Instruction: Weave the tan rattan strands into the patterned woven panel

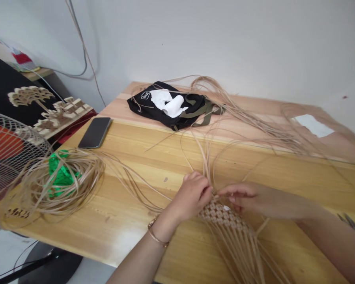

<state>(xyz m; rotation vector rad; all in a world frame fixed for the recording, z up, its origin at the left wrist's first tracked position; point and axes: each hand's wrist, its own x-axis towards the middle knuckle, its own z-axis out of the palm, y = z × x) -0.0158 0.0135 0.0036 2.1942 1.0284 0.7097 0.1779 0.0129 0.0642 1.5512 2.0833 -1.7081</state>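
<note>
A woven piece of tan strips [225, 215] lies on the wooden table [142, 146], with long loose strips running from its lower edge toward me and more strips rising from its upper left corner. My left hand [193, 195], with a bracelet at the wrist, is closed on strips at that upper left corner, fingers curled. Just to the right, my right hand [245, 197] has its thumb and forefinger pinched toward the same corner, over the upper edge of the weave. Whatever its fingertips hold is too small to make out. A small white bit [226, 208] sits on the weave.
A coil of tan strips [91, 169] with green wrapping lies at left, near a phone [95, 133]. Behind are a black bag [148, 108] with white tissue and a long strip bundle [251, 116]. Pliers [353, 224] lie at right; a fan [6, 157] stands left.
</note>
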